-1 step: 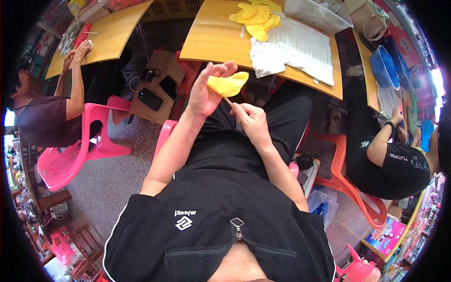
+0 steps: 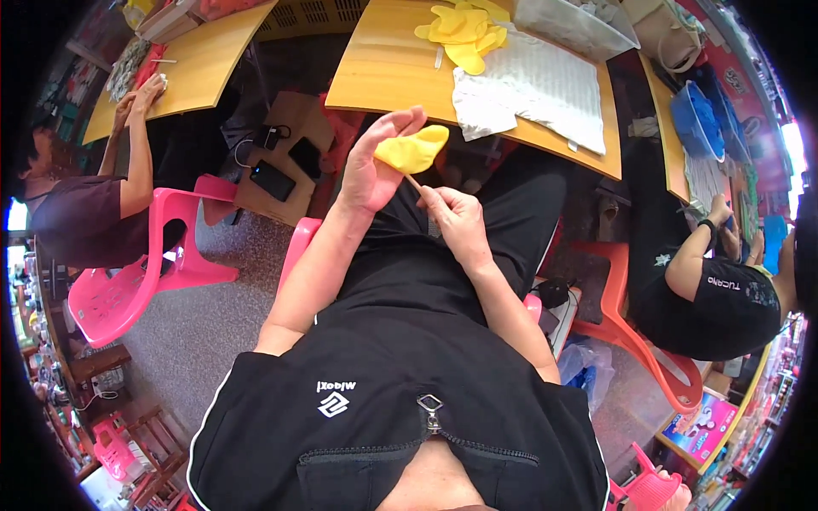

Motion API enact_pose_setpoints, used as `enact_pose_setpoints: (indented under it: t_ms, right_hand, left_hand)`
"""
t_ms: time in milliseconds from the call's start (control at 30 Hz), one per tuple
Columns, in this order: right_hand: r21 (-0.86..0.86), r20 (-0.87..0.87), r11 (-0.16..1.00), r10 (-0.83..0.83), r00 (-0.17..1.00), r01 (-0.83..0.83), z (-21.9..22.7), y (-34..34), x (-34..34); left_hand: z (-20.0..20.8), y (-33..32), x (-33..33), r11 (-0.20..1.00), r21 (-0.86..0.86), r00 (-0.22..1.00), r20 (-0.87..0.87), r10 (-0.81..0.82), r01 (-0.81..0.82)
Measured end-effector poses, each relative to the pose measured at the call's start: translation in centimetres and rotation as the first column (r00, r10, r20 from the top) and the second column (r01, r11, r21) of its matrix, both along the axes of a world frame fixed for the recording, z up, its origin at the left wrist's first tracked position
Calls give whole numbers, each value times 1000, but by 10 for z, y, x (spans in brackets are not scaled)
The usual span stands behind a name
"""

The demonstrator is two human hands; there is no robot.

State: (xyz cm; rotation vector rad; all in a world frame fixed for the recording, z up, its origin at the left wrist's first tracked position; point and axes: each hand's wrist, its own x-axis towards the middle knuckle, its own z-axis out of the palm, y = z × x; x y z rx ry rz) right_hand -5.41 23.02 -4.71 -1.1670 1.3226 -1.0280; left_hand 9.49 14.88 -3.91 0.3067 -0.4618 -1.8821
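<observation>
A small yellow cloth piece (image 2: 415,150) with a rounded, pouch-like shape lies against the palm of my left hand (image 2: 365,173). The fingers of that hand are stretched out behind and above the cloth. My right hand (image 2: 457,223) pinches a thin brown stick (image 2: 413,181) between thumb and fingers. The stick's far end meets the underside of the yellow piece; whether it goes inside is hidden. Both hands are over my lap, just short of the table edge. On the table rests a loose pile of similar yellow pieces (image 2: 464,36).
A white quilted cloth (image 2: 545,98) covers part of the wooden table (image 2: 375,68), beside a clear plastic bin (image 2: 575,25). People work at tables on both sides. A pink chair (image 2: 153,264) stands left, an orange chair (image 2: 609,298) right. A phone (image 2: 272,180) lies on cardboard below.
The yellow piece has tilted slightly, its tip a little higher, and the fingers of my left hand have shifted up a little. My right hand stays where it was.
</observation>
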Motion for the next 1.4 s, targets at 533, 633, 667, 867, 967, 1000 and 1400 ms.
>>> enact_pose_setpoints:
  t_ms: [533, 633, 667, 867, 967, 1000, 1400]
  right_hand:
    - [389, 578, 907, -102, 809, -163, -7, -7, -15]
    - [347, 660, 932, -164, 733, -104, -8, -10, -20]
    - [320, 726, 944, -189, 661, -82, -7, -12, -21]
    - [276, 721, 960, -170, 672, -54, -1, -10, -23]
    - [197, 599, 979, -84, 796, -45, 5, -11, -29]
    - [174, 554, 983, -51, 831, -56, 5, -11, -28]
    - [169, 421, 985, -38, 906, -37, 0, -7, -18]
  left_hand:
    - [-6, 9, -4, 1000, -5, 995, 97, 2, -2]
    - [-5, 11, -6, 1000, -14, 991, 136, 0, 2]
    - [-3, 14, -9, 1000, -11, 991, 129, -16, 18]
    - [-6, 19, -7, 999, -14, 970, 242, -33, 37]
    - [-9, 7, 6, 980, -192, 700, 707, 104, 48]
    - [0, 2, 7, 971, -233, 665, 734, 137, 56]
    - [26, -10, 2, 997, 44, 823, 562, -82, 69]
